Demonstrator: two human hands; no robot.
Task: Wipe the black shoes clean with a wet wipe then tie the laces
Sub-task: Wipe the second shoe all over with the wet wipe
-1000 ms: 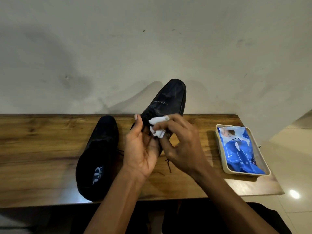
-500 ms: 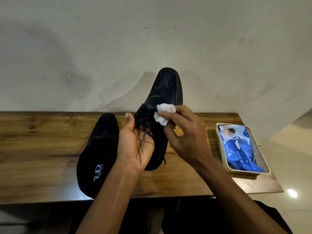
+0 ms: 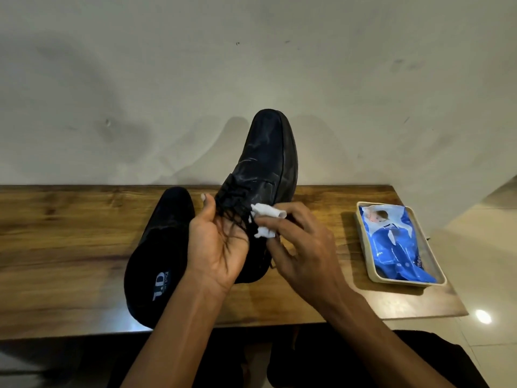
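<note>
One black lace-up shoe (image 3: 265, 161) is raised above the table, toe pointing up and away, its upper wet and shiny. My left hand (image 3: 216, 245) grips it from the left around the heel and throat, with loose black laces trailing over the palm. My right hand (image 3: 296, 247) pinches a crumpled white wet wipe (image 3: 264, 219) against the shoe's side near the laces. The second black shoe (image 3: 159, 256) lies flat on the table to the left, its insole logo facing up.
A long wooden table (image 3: 70, 247) stands against a pale wall. At its right end a beige tray (image 3: 369, 264) holds a blue pack of wet wipes (image 3: 397, 247). Tiled floor shows beyond the right edge.
The held shoe has been tilted further upright and turned, toe now higher. My right hand slid the wipe along the shoe's side near the laces, down toward the heel end.
</note>
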